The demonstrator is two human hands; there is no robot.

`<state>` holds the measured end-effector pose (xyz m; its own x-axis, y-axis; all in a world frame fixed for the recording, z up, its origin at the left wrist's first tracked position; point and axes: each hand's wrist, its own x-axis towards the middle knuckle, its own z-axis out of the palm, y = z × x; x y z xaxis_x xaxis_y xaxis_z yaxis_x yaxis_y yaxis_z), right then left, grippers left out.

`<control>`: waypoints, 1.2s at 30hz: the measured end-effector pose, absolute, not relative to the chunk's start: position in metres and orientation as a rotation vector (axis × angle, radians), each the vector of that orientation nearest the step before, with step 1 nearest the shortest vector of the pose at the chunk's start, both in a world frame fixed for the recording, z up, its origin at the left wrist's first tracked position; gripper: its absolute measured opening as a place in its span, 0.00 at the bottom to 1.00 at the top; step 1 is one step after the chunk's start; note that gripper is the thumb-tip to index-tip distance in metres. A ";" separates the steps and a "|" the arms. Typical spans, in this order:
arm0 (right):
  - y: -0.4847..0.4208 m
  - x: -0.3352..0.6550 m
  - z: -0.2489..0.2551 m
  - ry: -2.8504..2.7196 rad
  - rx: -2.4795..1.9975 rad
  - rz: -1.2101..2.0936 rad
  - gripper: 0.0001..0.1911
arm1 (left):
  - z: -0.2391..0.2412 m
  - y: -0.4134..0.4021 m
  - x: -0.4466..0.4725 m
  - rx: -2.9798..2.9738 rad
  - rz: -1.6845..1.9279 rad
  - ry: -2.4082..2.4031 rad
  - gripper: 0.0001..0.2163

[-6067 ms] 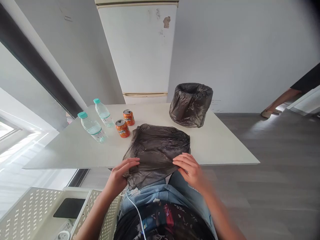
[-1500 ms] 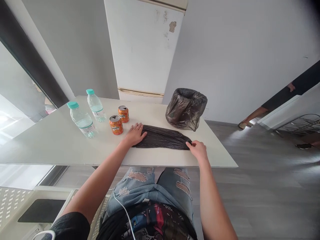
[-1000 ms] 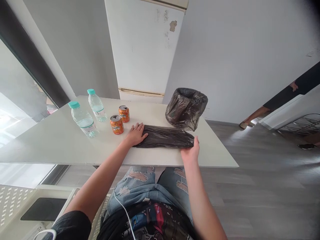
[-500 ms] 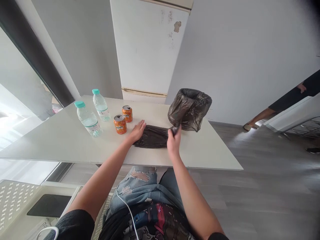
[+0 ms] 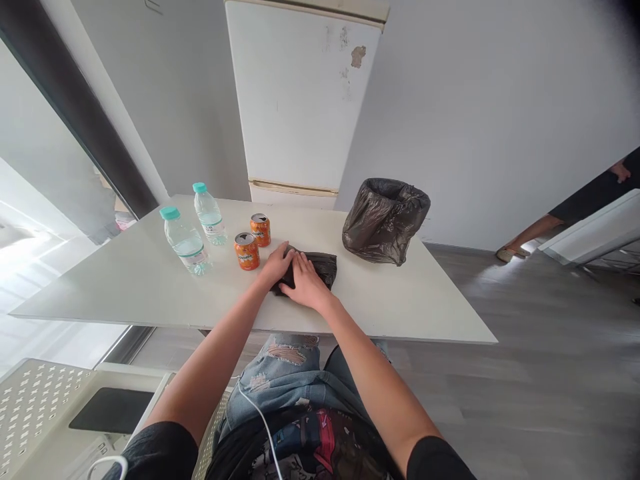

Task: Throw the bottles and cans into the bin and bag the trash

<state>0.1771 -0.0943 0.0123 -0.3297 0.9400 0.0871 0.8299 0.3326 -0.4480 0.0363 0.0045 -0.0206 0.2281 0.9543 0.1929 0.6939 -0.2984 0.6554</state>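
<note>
A black plastic bag [image 5: 327, 267], folded into a small flat bundle, lies near the front edge of the white table [image 5: 400, 303]. My left hand [image 5: 277, 265] rests on the bundle's left end with its fingers extended. Across the middle of the bag my right hand [image 5: 306, 283] lies flat, fingers stretched out and thumb apart, close against the left hand. Both hands hide much of the bag. Left of them stand two orange drink cans, a nearer can [image 5: 247, 252] and a farther can [image 5: 261, 230].
A bin lined with a black bag [image 5: 385, 223] stands at the table's back right. Two water bottles with teal caps, a near bottle [image 5: 186, 243] and a far bottle [image 5: 210, 217], stand at left. Behind is a white fridge [image 5: 305, 100]. A person's leg [image 5: 533, 230] shows far right.
My right hand has moved left from the bag's right end, folding it over, and now lies flat on it. The bag covers less table. My left hand stays at its left end.
</note>
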 end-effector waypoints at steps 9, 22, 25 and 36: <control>-0.089 0.240 0.035 -2.271 -1.640 0.444 0.37 | -0.011 -0.012 0.045 2.487 0.793 1.471 0.27; -0.083 0.250 -0.009 -2.448 -1.647 0.349 0.40 | -0.031 -0.021 0.050 2.706 0.361 1.288 0.31; -0.082 0.251 -0.012 -2.444 -1.642 0.342 0.41 | -0.029 -0.022 0.050 2.703 0.348 1.293 0.31; -0.086 0.250 -0.010 -2.423 -1.624 0.350 0.41 | -0.030 -0.022 0.051 2.713 0.330 1.311 0.31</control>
